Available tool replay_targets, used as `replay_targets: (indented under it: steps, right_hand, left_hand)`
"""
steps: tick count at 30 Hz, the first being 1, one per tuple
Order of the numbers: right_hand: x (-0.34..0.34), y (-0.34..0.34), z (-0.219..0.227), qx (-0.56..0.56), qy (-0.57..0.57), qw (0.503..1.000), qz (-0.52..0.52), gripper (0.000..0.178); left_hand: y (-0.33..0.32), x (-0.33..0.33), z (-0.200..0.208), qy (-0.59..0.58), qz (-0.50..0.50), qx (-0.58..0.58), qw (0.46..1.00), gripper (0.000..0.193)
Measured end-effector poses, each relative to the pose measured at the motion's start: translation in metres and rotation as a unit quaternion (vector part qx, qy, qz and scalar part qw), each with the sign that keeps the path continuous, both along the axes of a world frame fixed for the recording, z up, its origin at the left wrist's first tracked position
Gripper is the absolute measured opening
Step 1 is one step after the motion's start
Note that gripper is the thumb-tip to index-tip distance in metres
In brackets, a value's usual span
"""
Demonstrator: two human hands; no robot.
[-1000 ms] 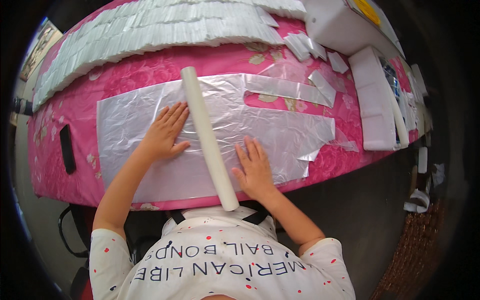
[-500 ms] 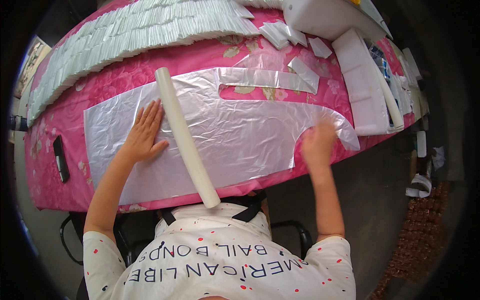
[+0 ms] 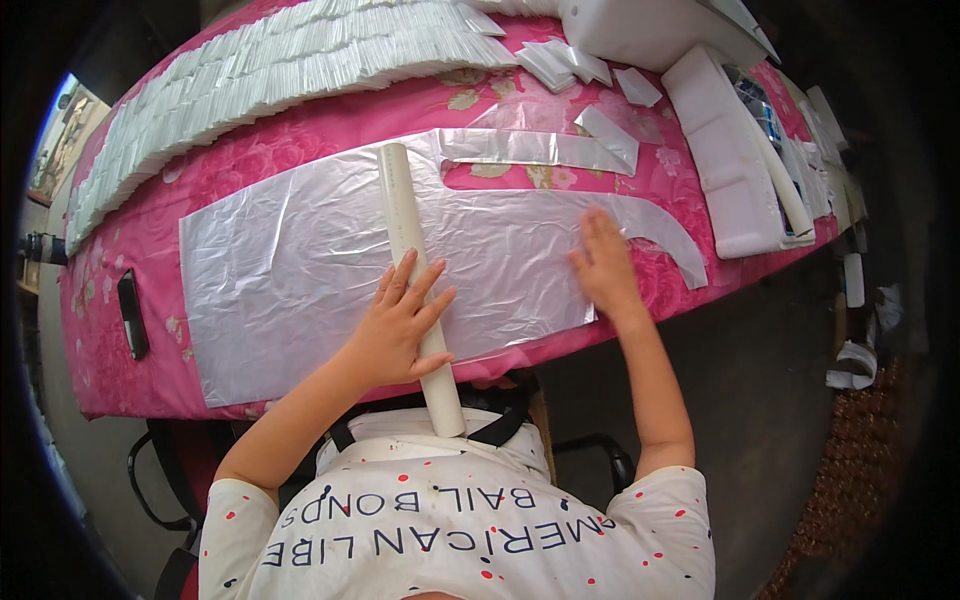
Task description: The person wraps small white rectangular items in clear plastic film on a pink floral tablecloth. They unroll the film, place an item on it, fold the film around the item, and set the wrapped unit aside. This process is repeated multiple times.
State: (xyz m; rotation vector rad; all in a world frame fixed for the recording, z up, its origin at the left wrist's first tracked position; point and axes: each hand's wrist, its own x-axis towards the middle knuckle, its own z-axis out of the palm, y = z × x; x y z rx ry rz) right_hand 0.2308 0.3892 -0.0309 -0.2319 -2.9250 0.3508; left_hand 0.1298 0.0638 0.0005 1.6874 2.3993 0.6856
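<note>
A thin, shiny white plastic sheet [image 3: 300,270], cut in the shape of an apron, lies spread and creased on the table. Across it lies a long off-white tube [image 3: 402,205], its near end at my waist. My left hand [image 3: 402,325] rests over the tube's lower half, fingers spread and not wrapped round it. On the sheet's right part, beside the curved cut-out, my right hand [image 3: 608,268] is laid with fingers stretched out, slightly blurred. A narrow strap [image 3: 540,148] of the sheet runs along its far side, with a folded-over end.
A pink flowered cloth [image 3: 110,330] covers the table. Long rows of folded white plastic packets [image 3: 300,65] line the far left edge, with several loose packets [image 3: 565,62] beside them. A white foam box [image 3: 715,160] stands at the right. A dark phone-like object [image 3: 132,315] lies at the left.
The tube has moved right across the sheet and turned more upright. My left hand has gone from the sheet onto the tube. My right hand has moved left from the curved strap.
</note>
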Motion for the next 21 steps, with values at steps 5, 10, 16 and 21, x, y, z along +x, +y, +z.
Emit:
replay_targets:
  steps: [5,10,16,21]
  right_hand:
    - [0.041,0.102,-0.012,0.047,0.05,0.984,-0.162,0.046]
    - [0.043,0.099,-0.004,0.041,0.106,0.975,-0.193,0.028]
    - [0.029,0.054,0.04,0.081,0.208,0.961,-0.161,0.011]
    - [0.005,-0.048,0.076,-0.041,0.192,0.978,-0.064,0.013]
  left_hand:
    - [0.02,0.009,0.002,0.021,0.018,-0.007,1.0,0.062]
    - [0.027,0.012,0.0,0.013,0.014,-0.014,1.0,0.058]
    - [0.032,0.011,0.0,0.006,0.006,-0.004,1.0,0.058]
    - [0.032,0.02,0.01,-0.136,0.068,0.118,0.981,0.053]
